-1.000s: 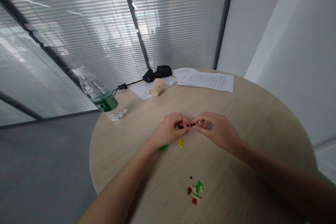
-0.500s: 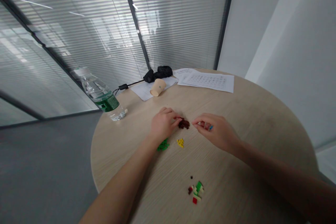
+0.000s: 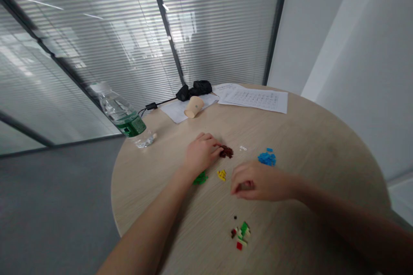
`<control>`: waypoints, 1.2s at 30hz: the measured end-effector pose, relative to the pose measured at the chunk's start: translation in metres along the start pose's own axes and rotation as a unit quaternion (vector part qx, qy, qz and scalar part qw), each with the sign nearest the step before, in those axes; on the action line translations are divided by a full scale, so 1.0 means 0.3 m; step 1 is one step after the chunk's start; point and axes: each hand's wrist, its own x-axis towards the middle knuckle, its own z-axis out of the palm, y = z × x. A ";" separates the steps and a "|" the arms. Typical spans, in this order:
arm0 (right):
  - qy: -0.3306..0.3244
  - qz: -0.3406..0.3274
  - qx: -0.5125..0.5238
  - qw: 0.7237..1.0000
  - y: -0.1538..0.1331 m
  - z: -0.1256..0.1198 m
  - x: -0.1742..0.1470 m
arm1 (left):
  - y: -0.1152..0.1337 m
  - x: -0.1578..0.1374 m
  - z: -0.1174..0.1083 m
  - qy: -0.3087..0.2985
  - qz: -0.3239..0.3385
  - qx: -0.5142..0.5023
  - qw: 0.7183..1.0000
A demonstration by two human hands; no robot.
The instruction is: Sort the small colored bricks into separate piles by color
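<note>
My left hand point(image 3: 202, 152) rests on the table with thumb and forefinger drawn in at the left edge of a pile of small reddish-brown toy bricks point(image 3: 226, 151). Whatever lies between those fingertips is too small to tell. Small green bricks point(image 3: 200, 178) lie just below that wrist, partly covered by it. My right hand point(image 3: 254, 180) is curled, palm down, to the right of a few yellow bricks point(image 3: 222, 175); its fingertips are pinched and any piece in them is hidden. Nearer me lies a loose cluster of mixed bricks point(image 3: 244, 231) in green, cream, red and brown.
Blue bricks point(image 3: 267, 158) and a few white pieces point(image 3: 243, 148) lie beyond my right hand. A water bottle point(image 3: 129, 122) stands at the left edge. At the back are a paper cup point(image 3: 194, 107) on its side, printed sheets point(image 3: 254, 99) and a black bundle point(image 3: 201, 88).
My right hand has moved toward me from beside the reddish-brown pile and turned palm down, uncovering the blue and white pieces. My left hand has barely moved.
</note>
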 end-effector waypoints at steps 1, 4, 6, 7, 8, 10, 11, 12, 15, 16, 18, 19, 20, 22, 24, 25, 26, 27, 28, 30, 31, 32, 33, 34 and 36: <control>-0.026 -0.024 0.018 0.999 -0.007 0.006 0.000 | 0.000 0.000 -0.003 0.002 -0.001 -0.002 1.000; -0.069 -0.060 0.048 0.995 -0.023 0.022 0.000 | 0.000 -0.002 -0.011 0.014 -0.009 -0.009 1.000; -0.079 -0.060 0.048 0.994 -0.025 0.030 -0.002 | 0.001 -0.003 -0.017 0.020 -0.016 -0.018 1.000; -0.081 -0.057 0.045 0.994 -0.024 0.033 -0.002 | 0.001 -0.003 -0.020 0.022 -0.019 -0.025 0.999; -0.082 -0.054 0.042 0.994 -0.023 0.036 -0.003 | 0.002 -0.003 -0.023 0.024 -0.021 -0.033 0.999; -0.083 -0.051 0.035 0.995 -0.024 0.038 -0.002 | 0.006 -0.003 -0.028 0.027 -0.025 -0.052 0.998; -0.085 -0.049 0.031 0.995 -0.026 0.038 -0.002 | 0.007 -0.002 -0.031 0.028 -0.026 -0.062 0.997; -0.089 -0.047 0.025 0.995 -0.028 0.037 -0.001 | 0.009 -0.002 -0.033 0.029 -0.029 -0.070 0.997; -0.089 -0.037 -0.007 0.995 -0.035 0.025 0.000 | 0.014 -0.003 -0.039 0.026 -0.033 -0.081 0.996; -0.077 -0.028 -0.024 0.996 -0.034 0.019 0.000 | 0.015 -0.003 -0.041 0.022 -0.032 -0.081 0.996; -0.033 0.003 -0.067 0.997 -0.024 0.005 0.000 | 0.016 -0.004 -0.047 0.006 -0.018 -0.079 0.997; -0.005 0.024 -0.088 0.996 -0.016 -0.002 -0.001 | 0.016 -0.005 -0.050 -0.004 -0.007 -0.079 0.997; 0.021 0.047 -0.108 0.993 -0.006 -0.007 -0.001 | 0.015 -0.005 -0.053 -0.015 0.004 -0.081 0.997; 0.060 0.080 -0.136 0.986 0.015 -0.015 0.000 | 0.013 -0.006 -0.059 -0.034 0.026 -0.091 0.995; 0.075 0.097 -0.149 0.981 0.034 -0.017 -0.001 | 0.011 -0.007 -0.068 -0.058 0.040 -0.117 0.991; 0.074 0.102 -0.153 0.980 0.041 -0.016 -0.001 | 0.012 -0.008 -0.073 -0.075 0.047 -0.136 0.987; 0.070 0.105 -0.155 0.980 0.047 -0.015 -0.003 | 0.013 -0.009 -0.080 -0.096 0.053 -0.160 0.981; 0.065 0.106 -0.155 0.980 0.051 -0.015 -0.004 | 0.016 -0.011 -0.088 -0.124 0.058 -0.189 0.972; 0.061 0.106 -0.154 0.980 0.052 -0.015 -0.006 | 0.020 -0.014 -0.096 -0.156 0.061 -0.219 0.961; 0.063 0.099 -0.145 0.982 0.046 -0.021 -0.010 | 0.032 -0.022 -0.116 -0.235 0.070 -0.284 0.927; 0.065 0.089 -0.133 0.985 0.038 -0.025 -0.012 | 0.040 -0.026 -0.125 -0.281 0.076 -0.314 0.903; 0.063 0.075 -0.115 0.989 0.029 -0.028 -0.015 | 0.049 -0.031 -0.134 -0.329 0.084 -0.342 0.876; 0.055 0.059 -0.091 0.993 0.017 -0.031 -0.017 | 0.058 -0.036 -0.140 -0.377 0.093 -0.367 0.845; 0.037 0.039 -0.062 0.997 0.005 -0.033 -0.019 | 0.066 -0.040 -0.143 -0.419 0.100 -0.387 0.815; -0.020 -0.001 -0.006 1.000 -0.018 -0.028 -0.023 | 0.079 -0.047 -0.142 -0.477 0.099 -0.418 0.767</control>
